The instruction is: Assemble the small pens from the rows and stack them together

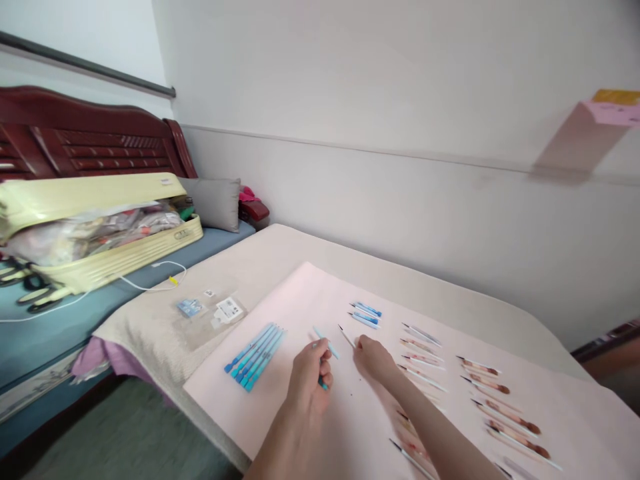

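My left hand [311,367] is closed around a slim light-blue pen [333,350], and a teal end shows below the fingers. My right hand [374,358] pinches a thin white stick with a dark pointed tip [345,333], which looks like a pen refill or pencil. Both hands are above a pale pink sheet [300,300]. Left of my left hand lies a row of several blue pens [255,357]. Beyond my right hand are blue pens [365,319] with dark-tipped white sticks beside them.
More pens with dark-tipped sticks [505,417] lie in rows at the right, partly under my right forearm. Clear plastic packaging [227,312] is left of the sheet. An open yellow suitcase [120,257], stuffed with bags, sits on a bed with a grey pillow [215,200]. A white cable [145,288] trails there.
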{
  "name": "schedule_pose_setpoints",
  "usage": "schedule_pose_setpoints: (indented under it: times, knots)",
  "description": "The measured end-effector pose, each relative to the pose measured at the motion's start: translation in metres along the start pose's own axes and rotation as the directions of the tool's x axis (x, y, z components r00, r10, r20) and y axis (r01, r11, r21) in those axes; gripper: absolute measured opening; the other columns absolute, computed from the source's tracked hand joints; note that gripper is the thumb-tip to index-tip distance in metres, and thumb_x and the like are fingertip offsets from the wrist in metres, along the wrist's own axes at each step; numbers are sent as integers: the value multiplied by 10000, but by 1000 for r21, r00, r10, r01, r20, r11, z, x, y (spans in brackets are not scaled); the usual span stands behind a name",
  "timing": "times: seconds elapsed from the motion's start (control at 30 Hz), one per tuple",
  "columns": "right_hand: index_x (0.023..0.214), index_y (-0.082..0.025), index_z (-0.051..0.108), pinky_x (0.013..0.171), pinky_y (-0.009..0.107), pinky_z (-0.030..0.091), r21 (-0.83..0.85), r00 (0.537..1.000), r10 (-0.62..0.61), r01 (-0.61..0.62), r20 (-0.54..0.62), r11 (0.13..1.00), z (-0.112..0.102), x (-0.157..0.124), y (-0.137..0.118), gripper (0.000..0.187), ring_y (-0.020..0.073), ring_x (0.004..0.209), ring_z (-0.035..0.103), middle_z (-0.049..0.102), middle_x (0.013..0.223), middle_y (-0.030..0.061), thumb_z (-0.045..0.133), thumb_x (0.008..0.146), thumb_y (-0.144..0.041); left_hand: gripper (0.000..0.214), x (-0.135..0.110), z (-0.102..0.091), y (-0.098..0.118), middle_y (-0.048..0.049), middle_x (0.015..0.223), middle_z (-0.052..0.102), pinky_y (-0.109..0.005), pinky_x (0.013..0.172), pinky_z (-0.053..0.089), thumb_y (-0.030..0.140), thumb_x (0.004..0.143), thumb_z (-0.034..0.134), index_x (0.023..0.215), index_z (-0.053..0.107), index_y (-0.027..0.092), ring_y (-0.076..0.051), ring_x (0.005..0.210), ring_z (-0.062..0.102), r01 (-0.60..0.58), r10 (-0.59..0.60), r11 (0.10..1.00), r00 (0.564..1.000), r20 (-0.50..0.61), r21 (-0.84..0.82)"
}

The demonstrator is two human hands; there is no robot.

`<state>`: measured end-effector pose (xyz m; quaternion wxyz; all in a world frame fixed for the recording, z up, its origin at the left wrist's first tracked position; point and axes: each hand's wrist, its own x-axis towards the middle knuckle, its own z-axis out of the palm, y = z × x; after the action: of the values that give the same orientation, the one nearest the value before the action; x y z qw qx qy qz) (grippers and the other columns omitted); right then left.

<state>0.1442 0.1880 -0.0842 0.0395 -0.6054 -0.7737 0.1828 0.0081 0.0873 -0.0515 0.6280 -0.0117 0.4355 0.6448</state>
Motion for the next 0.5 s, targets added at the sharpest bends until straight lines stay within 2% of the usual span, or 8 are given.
schedule_pose_setpoints:
  times: [0.13, 0.2, 0.27, 0.33, 0.5]
  knots:
    - [684, -202, 449, 565, 209, 360, 135, 995, -91, 96, -42, 986, -8, -55, -2, 194, 117, 605, 525, 565, 647, -3, 339, 838, -245, 198, 4, -1, 1, 37, 618, 473, -137, 338, 185, 245, 682, 661, 728, 492, 152, 6, 368, 288, 12, -13, 999, 1000, -21, -31]
    - [658, -213, 419, 500, 213, 338, 383, 994, -85, 107, -73, 917, -9, -84, -2, 203, 107, 495, 455, 491, 565, -34, 361, 829, -305, 196, 5, -2, 2, 32, 626, 482, -132, 334, 185, 237, 686, 663, 721, 490, 151, 11, 363, 289, 22, -23, 998, 1000, -17, -53]
    - [658, -219, 418, 451, 212, 308, 533, 998, -48, 66, -49, 844, -9, -107, -4, 192, 96, 429, 389, 435, 523, -56, 388, 806, -336, 187, 4, -3, 2, 28, 639, 488, -126, 333, 192, 220, 694, 660, 721, 489, 150, 14, 364, 293, 15, -16, 997, 1000, -13, -72]
    - [654, -218, 429, 444, 211, 297, 575, 998, -33, 59, -55, 816, -8, -121, -7, 183, 91, 427, 374, 433, 534, -57, 415, 787, -342, 184, 3, -4, 3, 25, 651, 489, -123, 330, 199, 205, 697, 661, 722, 488, 147, 18, 365, 290, 0, -1, 996, 1000, -13, -88]
    - [642, -213, 455, 467, 207, 289, 543, 994, -73, 105, -80, 833, -4, -130, -13, 170, 95, 468, 373, 424, 530, -54, 429, 782, -306, 173, 4, -10, 1, 23, 650, 478, -124, 319, 199, 193, 714, 651, 712, 486, 138, 20, 364, 282, -31, 28, 996, 999, -31, -83]
